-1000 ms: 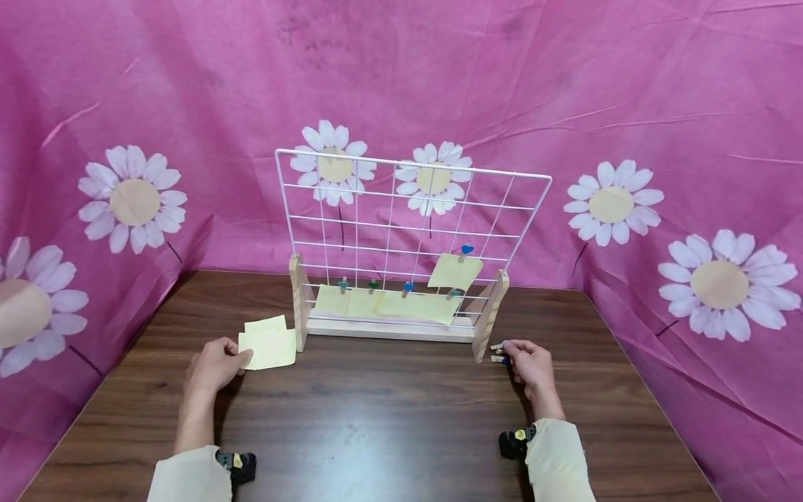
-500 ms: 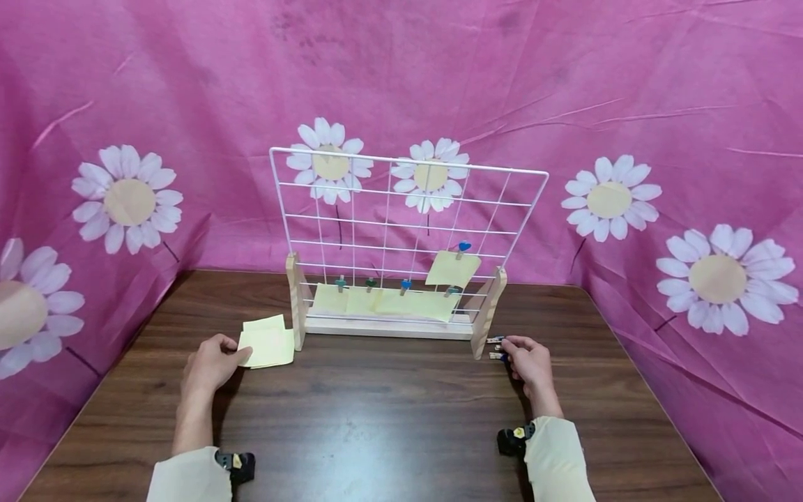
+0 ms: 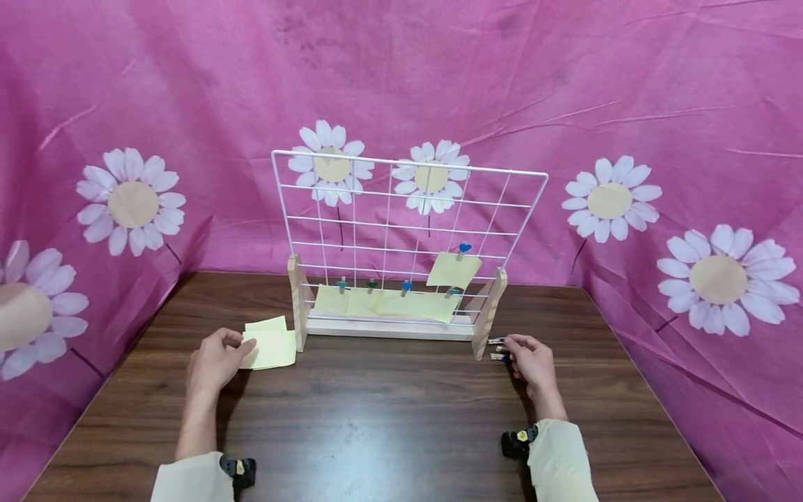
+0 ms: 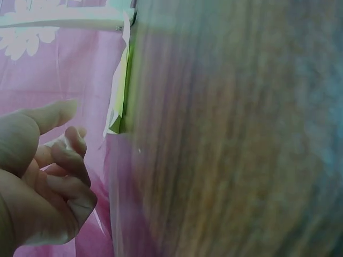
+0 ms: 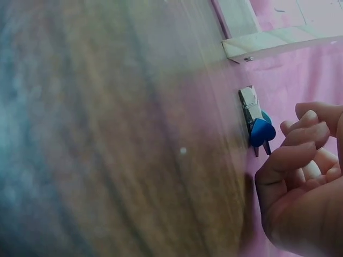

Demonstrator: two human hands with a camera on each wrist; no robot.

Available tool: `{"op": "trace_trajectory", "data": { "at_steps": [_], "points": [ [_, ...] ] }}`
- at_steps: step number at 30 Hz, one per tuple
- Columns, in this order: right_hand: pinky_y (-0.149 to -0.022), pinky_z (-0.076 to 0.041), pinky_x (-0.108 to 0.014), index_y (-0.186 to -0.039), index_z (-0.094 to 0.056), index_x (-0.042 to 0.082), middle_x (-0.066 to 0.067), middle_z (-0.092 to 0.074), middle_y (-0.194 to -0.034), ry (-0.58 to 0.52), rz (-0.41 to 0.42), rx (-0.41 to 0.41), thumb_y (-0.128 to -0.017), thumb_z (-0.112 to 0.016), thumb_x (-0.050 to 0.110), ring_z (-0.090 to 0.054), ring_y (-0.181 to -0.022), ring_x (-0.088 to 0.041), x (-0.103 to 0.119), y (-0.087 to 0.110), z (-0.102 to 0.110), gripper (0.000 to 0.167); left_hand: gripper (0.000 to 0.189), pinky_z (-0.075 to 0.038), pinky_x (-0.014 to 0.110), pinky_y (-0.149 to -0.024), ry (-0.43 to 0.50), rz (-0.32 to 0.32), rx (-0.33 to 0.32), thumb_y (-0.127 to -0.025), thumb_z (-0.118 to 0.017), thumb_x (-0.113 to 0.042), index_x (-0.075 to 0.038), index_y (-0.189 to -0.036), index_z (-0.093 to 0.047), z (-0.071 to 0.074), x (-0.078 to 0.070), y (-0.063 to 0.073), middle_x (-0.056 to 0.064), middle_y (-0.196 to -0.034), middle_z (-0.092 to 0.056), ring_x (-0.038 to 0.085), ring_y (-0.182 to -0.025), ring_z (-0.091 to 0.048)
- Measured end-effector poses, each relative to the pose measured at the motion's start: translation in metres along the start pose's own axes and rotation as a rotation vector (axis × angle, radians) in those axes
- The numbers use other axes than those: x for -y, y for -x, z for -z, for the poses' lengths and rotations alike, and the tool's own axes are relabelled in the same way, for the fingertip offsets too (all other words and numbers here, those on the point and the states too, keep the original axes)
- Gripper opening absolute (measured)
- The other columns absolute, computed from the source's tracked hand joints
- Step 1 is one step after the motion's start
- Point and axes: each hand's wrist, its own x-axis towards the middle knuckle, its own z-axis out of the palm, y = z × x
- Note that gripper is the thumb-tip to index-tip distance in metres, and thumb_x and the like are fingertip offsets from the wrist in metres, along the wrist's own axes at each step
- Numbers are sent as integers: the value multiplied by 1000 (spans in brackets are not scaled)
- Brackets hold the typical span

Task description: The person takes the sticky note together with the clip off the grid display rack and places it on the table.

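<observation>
Pale yellow sticky notes (image 3: 272, 351) lie in a small pile on the table's left side. My left hand (image 3: 216, 359) is at their left edge; in the left wrist view its loosely bent fingers (image 4: 75, 163) are apart from the notes (image 4: 119, 96), with nothing between them. Small wooden clothespins (image 3: 498, 356) with heart tops lie on the right, beside my right hand (image 3: 532, 362). In the right wrist view its fingers (image 5: 313, 134) curl loosely near a clothespin with a blue heart (image 5: 262, 132), holding nothing. Between the hands stands a white wire grid (image 3: 389, 207) on a wooden base.
Clothespins hold a row of yellow notes (image 3: 401, 305) along the grid's lower part, and one note (image 3: 453, 270) hangs higher at right. The wooden feet (image 3: 492, 317) flank the base. A pink flowered cloth (image 3: 401, 63) hangs behind the brown table (image 3: 364, 418).
My left hand has shifted slightly up and right, overlapping more of the notes' left edge. The right hand has stayed almost still beside the clothespins.
</observation>
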Motion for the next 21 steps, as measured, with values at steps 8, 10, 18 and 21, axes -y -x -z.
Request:
{"op": "trace_trajectory", "data": {
  "at_steps": [8, 10, 18, 21],
  "points": [
    [-44, -40, -18, -124, -56, -7, 2, -65, -72, -73, 48, 1, -103, -60, 16, -50, -50, -4, 5, 2, -1, 32, 37, -43, 37, -69, 79, -75, -55, -94, -71, -34, 1, -108, -65, -9, -11, 6, 10, -84, -66, 26, -75, -61],
    [-44, -40, -19, -122, -57, -5, 1, -66, -73, -101, 72, 7, -103, -61, 16, -53, -50, -5, 8, 4, -1, 28, 33, -44, 33, -66, 126, -112, -34, -93, -72, -30, 0, -104, -64, -13, -15, 7, 6, -82, -65, 19, -70, -59],
    [-46, -44, -20, -106, -64, 12, -2, -72, -78, -168, 144, 36, -101, -64, 17, -63, -55, -8, 23, 10, 0, 7, 27, -50, 28, -67, 269, -249, 106, -93, -74, -20, 1, -105, -63, -27, -33, 10, 9, -88, -70, 15, -78, -63],
    [-46, -45, -21, -108, -64, 13, -2, -73, -80, -148, 167, 44, -101, -65, 18, -64, -56, -10, 31, 14, 2, 9, 27, -50, 29, -66, 333, -268, 145, -92, -74, -16, 3, -109, -63, -30, -40, 12, 11, -91, -69, 18, -77, -63]
  ]
}}
